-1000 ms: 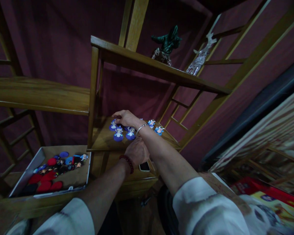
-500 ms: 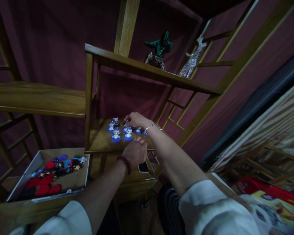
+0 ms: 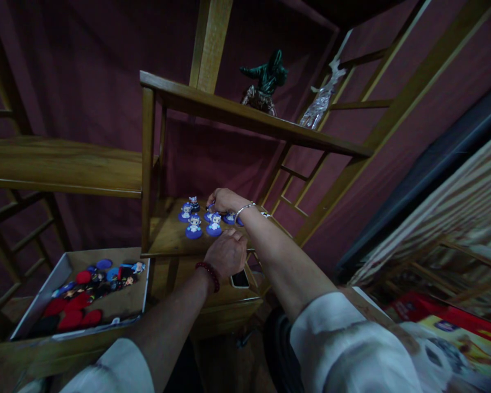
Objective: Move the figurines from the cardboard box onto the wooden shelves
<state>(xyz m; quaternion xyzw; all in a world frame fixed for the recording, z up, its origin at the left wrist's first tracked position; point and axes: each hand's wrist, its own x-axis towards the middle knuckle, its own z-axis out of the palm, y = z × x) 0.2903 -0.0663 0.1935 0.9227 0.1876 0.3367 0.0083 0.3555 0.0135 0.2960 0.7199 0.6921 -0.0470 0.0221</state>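
Observation:
Small figurines on round purple bases (image 3: 193, 226) stand in rows on the wooden shelf (image 3: 163, 240). A dark-based figurine (image 3: 193, 204) stands behind them at the left. My right hand (image 3: 226, 200) reaches over the group, fingers pinched downward around a small dark figurine that is mostly hidden, behind the purple-based ones. Near the shelf's front edge is my left hand (image 3: 227, 252), closed with its fingers curled in, just in front of a purple-based figurine (image 3: 214, 224). Whatever it may hold is hidden.
A shallow cardboard box (image 3: 126, 319) of loose figurines and red and blue bases sits at lower left. A phone (image 3: 240, 279) lies below the shelf. Above, a green-clad statuette (image 3: 265, 79) and a clear ornament (image 3: 321, 103) stand on the upper board (image 3: 213, 106).
My right hand has shifted very slightly left and its forearm has moved a little left. My left hand stays at the shelf edge. The figurines stand as before.

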